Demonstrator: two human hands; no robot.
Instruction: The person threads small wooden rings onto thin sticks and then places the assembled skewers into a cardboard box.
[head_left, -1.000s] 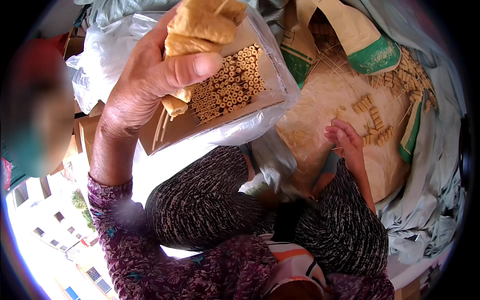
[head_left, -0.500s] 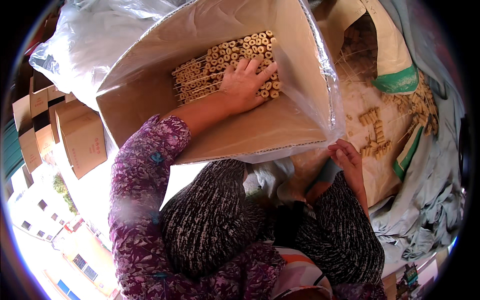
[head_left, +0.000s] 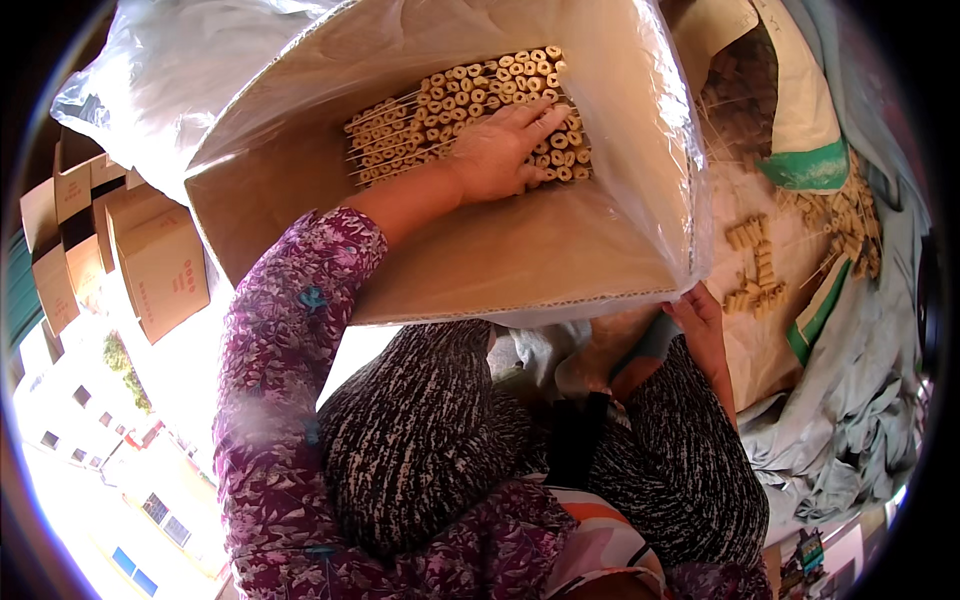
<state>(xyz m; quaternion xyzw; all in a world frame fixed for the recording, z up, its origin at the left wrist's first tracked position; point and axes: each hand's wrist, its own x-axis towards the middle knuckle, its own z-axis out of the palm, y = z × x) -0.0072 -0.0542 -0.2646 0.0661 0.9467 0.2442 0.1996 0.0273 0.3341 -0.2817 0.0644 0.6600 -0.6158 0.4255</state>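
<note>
Head view: left hand [head_left: 500,155] on stacked tubes [head_left: 440,110]

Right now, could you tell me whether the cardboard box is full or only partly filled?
Partly filled: the cardboard box holds one block of stacked tubes under the left hand, with bare cardboard beside it.

A packing workshop: stacked cartons [head_left: 120,250], sacks [head_left: 810,130], loose bamboo pieces [head_left: 755,265].

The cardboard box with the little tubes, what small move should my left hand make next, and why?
Probably press the left hand flat along the tan tubes to even their ends. It already rests on the stack inside the plastic-lined cardboard box, and the rows look slightly uneven. The right hand is at the box's lower corner.
</note>
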